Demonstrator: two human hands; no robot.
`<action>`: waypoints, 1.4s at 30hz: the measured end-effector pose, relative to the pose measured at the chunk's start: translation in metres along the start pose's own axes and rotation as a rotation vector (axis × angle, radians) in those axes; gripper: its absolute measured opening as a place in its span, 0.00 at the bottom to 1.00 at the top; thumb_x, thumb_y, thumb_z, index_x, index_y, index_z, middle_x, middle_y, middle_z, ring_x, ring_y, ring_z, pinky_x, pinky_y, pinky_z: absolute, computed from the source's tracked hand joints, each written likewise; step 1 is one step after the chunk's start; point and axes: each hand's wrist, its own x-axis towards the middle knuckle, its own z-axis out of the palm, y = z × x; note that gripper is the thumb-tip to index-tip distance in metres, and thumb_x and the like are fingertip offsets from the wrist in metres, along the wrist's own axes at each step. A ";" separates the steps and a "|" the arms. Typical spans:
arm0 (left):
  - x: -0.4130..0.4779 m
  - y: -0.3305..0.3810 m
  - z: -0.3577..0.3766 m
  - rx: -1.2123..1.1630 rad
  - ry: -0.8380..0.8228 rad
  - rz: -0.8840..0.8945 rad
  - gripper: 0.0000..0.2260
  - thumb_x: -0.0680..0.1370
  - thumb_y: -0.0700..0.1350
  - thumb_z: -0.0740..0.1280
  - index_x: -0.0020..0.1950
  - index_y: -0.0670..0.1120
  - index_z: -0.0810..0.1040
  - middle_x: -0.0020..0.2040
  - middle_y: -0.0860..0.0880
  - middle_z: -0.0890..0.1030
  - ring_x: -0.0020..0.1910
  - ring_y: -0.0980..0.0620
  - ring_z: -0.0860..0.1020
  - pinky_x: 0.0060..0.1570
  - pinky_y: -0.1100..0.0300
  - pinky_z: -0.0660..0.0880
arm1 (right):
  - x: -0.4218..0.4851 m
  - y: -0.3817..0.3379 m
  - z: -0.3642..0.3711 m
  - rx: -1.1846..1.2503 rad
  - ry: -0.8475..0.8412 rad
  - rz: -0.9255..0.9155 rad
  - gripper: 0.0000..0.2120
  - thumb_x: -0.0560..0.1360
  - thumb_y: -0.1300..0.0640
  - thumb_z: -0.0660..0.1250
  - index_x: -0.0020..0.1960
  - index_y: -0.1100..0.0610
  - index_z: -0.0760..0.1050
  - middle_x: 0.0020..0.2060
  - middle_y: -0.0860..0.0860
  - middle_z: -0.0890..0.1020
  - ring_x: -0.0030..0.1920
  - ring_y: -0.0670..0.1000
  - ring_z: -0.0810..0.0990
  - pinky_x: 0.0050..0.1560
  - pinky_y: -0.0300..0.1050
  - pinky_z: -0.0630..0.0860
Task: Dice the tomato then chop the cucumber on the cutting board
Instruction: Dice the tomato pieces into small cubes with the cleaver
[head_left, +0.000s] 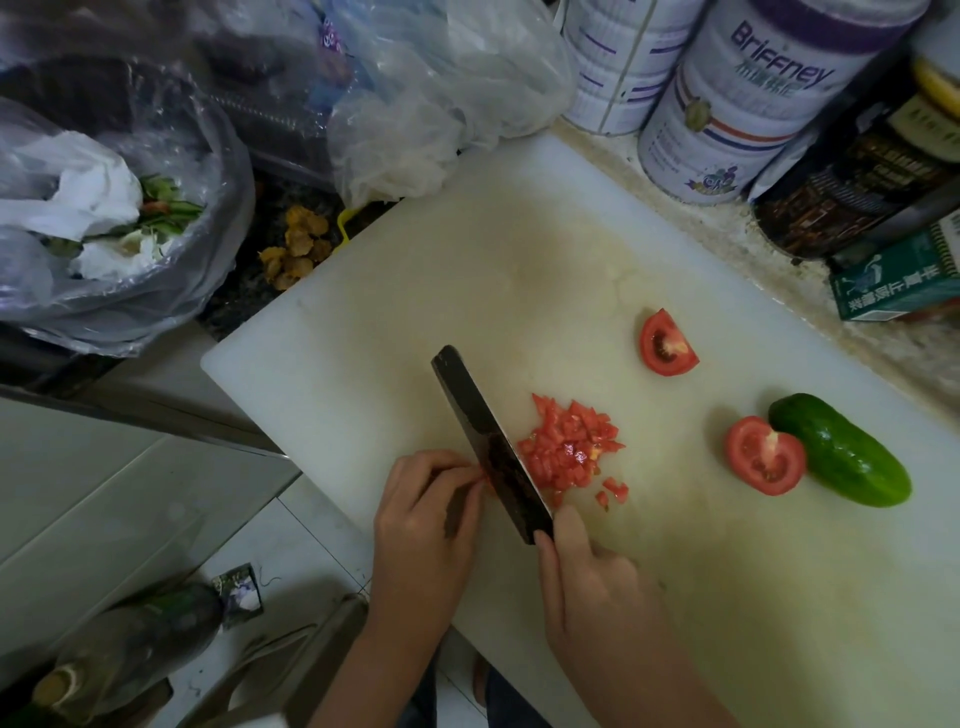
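A white cutting board (395, 291) lies slanted on the counter. My right hand (587, 571) grips the handle of a dark cleaver (488, 441), whose blade stands on edge on the board. My left hand (426, 514) is on the blade's left side, its curled fingertips pinching a small red tomato bit (483, 475) against the blade. To the right of the blade lies a pile of diced tomato (569, 449). A tomato quarter (666, 344) lies farther back. A tomato half (763, 456) rests cut side up against a whole green cucumber (841, 449).
Clear plastic bags (441, 88) and a bag of vegetable scraps (130, 223) crowd the back left. Tins (743, 98) and boxes (898, 280) line the back right edge. The board overhangs the counter over a tiled floor (291, 551) with a bottle (145, 634).
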 end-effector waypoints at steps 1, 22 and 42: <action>0.000 0.001 0.000 0.001 -0.002 -0.011 0.04 0.75 0.39 0.70 0.46 0.41 0.83 0.45 0.48 0.79 0.48 0.56 0.74 0.53 0.71 0.69 | 0.002 -0.002 -0.002 -0.034 -0.006 0.010 0.18 0.83 0.47 0.42 0.47 0.55 0.65 0.16 0.49 0.67 0.12 0.50 0.65 0.12 0.38 0.54; 0.014 0.010 -0.009 0.060 -0.154 -0.106 0.06 0.71 0.34 0.74 0.45 0.42 0.83 0.45 0.51 0.76 0.41 0.61 0.73 0.48 0.77 0.69 | -0.004 0.003 -0.010 0.037 -0.080 0.045 0.12 0.80 0.45 0.47 0.48 0.52 0.63 0.18 0.48 0.69 0.15 0.50 0.67 0.13 0.42 0.59; 0.020 0.046 0.009 0.054 -0.293 -0.106 0.15 0.73 0.33 0.72 0.59 0.43 0.82 0.50 0.57 0.74 0.46 0.58 0.77 0.54 0.76 0.67 | -0.029 0.050 -0.049 0.333 0.079 0.121 0.10 0.77 0.47 0.54 0.43 0.53 0.65 0.21 0.43 0.64 0.21 0.47 0.63 0.26 0.44 0.56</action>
